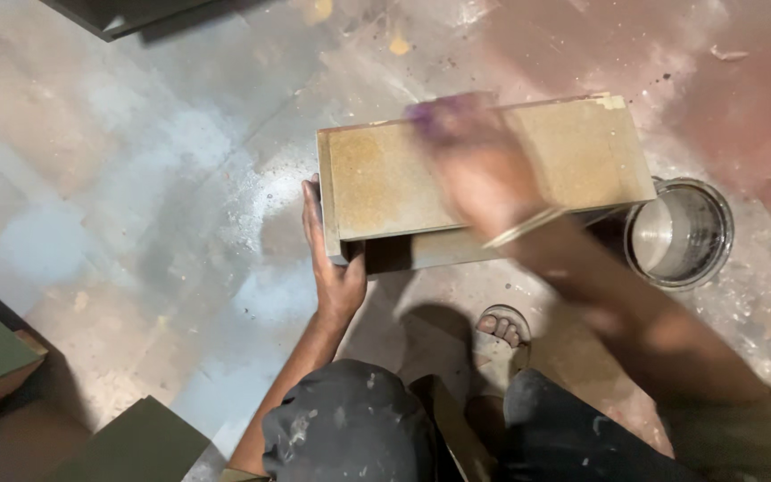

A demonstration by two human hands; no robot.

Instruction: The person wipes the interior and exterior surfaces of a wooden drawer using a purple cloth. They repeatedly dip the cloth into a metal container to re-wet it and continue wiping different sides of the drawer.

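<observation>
A tan particle-board box [385, 178] stands on the concrete floor in front of me. My left hand [332, 259] grips its left end, fingers wrapped around the near corner. My right hand [479, 165] is blurred over the top face of the box, pressing a small purple pad [439, 112] against the board near its far edge. A thin bangle [521, 228] sits on that wrist.
An open metal tin [682, 234] holding pale liquid stands just right of the box. My sandalled foot [501, 328] rests under the box's near side. Dark green panels [127, 442] lie at the lower left, another dark board [122, 13] at the top left.
</observation>
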